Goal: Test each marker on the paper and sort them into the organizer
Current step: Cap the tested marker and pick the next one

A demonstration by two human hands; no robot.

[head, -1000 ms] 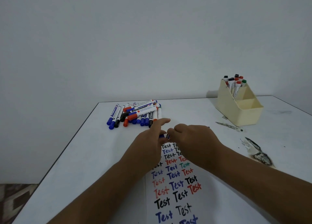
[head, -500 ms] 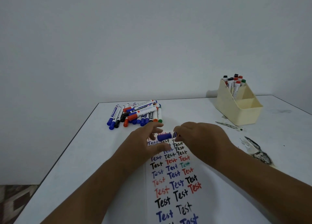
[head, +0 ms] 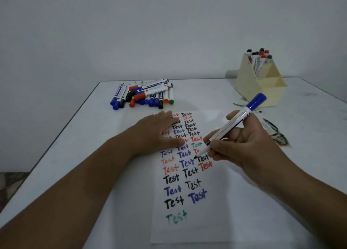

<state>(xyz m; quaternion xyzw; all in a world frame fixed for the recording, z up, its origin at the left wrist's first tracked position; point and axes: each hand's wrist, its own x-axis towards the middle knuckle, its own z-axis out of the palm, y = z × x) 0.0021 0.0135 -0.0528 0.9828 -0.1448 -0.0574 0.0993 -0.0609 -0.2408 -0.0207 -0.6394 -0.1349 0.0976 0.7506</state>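
My right hand point(head: 244, 143) grips a white marker point(head: 231, 124) with a blue cap stuck on its rear end; its tip points down at the paper point(head: 187, 220) beside the rows of the word "Test". My left hand point(head: 155, 134) lies flat on the paper's upper left part, fingers straight. A pile of several capped markers point(head: 144, 94) in blue, red, black, orange and green lies at the far side of the table. The cream organizer point(head: 262, 87) stands at the far right, with several markers point(head: 259, 59) upright in its tall back compartment.
The white table point(head: 84, 145) ends at a dark edge on the left, with floor beyond. Ink-stained scraps point(head: 276, 134) lie right of my right hand, below the organizer. A pale wall rises behind the table.
Both hands were together pulling the blue cap off the marker. Now the cap sits on the marker's rear, my right hand holds it in a writing grip, and my left hand lies flat on the paper.
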